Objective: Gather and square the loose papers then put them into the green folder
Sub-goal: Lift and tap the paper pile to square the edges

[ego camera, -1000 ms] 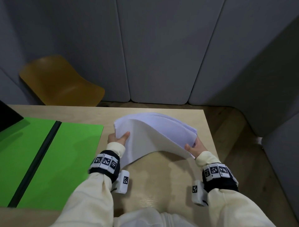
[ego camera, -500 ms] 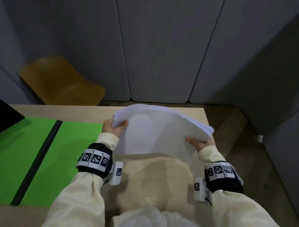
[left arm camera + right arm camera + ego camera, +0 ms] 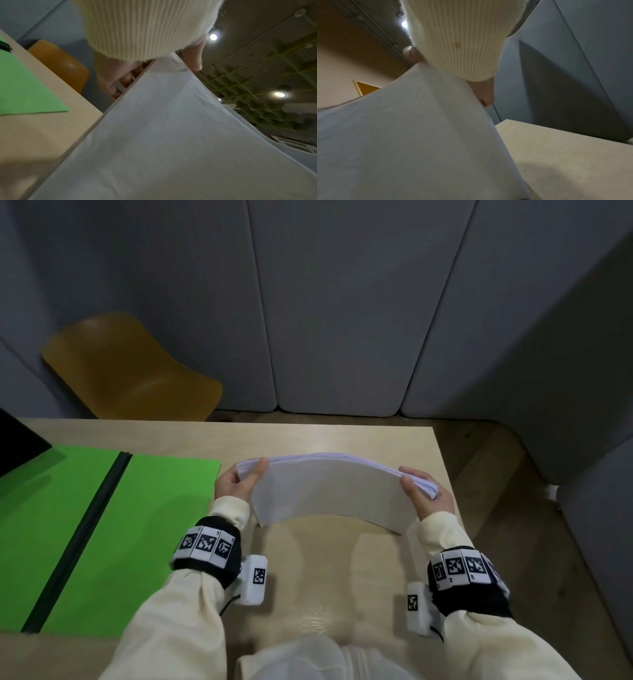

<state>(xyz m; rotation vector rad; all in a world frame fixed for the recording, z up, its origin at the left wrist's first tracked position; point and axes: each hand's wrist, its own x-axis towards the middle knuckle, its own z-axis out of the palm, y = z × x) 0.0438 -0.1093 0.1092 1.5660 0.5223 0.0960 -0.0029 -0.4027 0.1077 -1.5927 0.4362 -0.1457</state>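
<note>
Although the white stack of loose paper sheets (image 3: 329, 491) is already gathered, held bowed above the pale wooden table (image 3: 342, 440) with the left hand (image 3: 236, 484) pinching its left end and the right hand (image 3: 424, 491) clamped on its right end, the right edge looks fanned, so squaring seems unfinished. The flat bright-green folder (image 3: 102, 525) lies open at the left, well apart, and nothing is filed yet. A mustard-yellow moulded chair (image 3: 126, 371) and grey padded wall panels (image 3: 342, 302) sit beyond the far edge; nothing blocks the way.
</note>
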